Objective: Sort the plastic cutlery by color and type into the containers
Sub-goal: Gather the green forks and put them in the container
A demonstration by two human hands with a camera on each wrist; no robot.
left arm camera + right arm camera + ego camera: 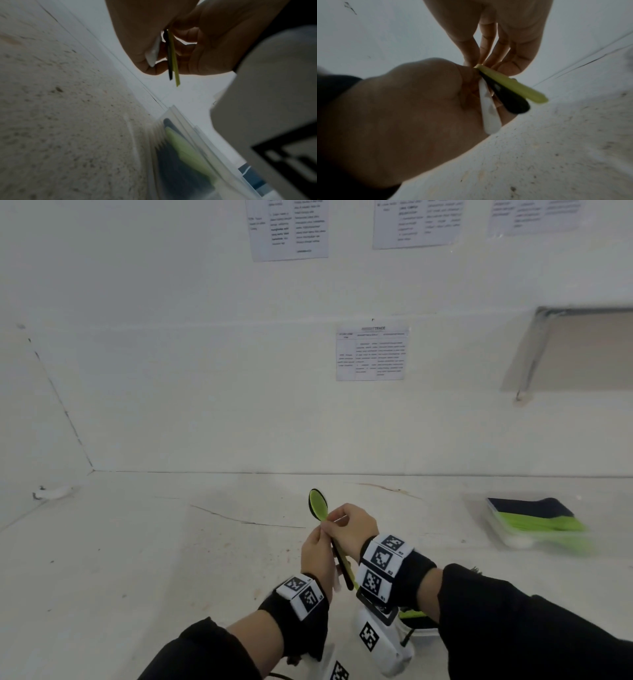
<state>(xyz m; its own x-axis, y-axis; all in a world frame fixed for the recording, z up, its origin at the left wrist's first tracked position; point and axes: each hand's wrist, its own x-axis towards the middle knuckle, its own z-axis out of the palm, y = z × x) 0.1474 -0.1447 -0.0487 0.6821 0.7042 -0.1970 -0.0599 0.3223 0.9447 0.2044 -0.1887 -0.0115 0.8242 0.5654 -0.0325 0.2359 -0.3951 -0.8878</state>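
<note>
Left grip (317, 553) clutches stacked green plastic spoon (318, 505), black and white handles; right grip (349, 523) pinches the green one, risking dropping the others.

My left hand (317, 549) and right hand (349, 525) meet above the middle of the counter (171, 559), my right just behind and right of my left. Between them stand three pieces of cutlery (337, 553), bowls up, handles down. A container (507, 534) holding more cutlery sits on the counter well off to my right, near the wall (205, 371) behind.
</note>
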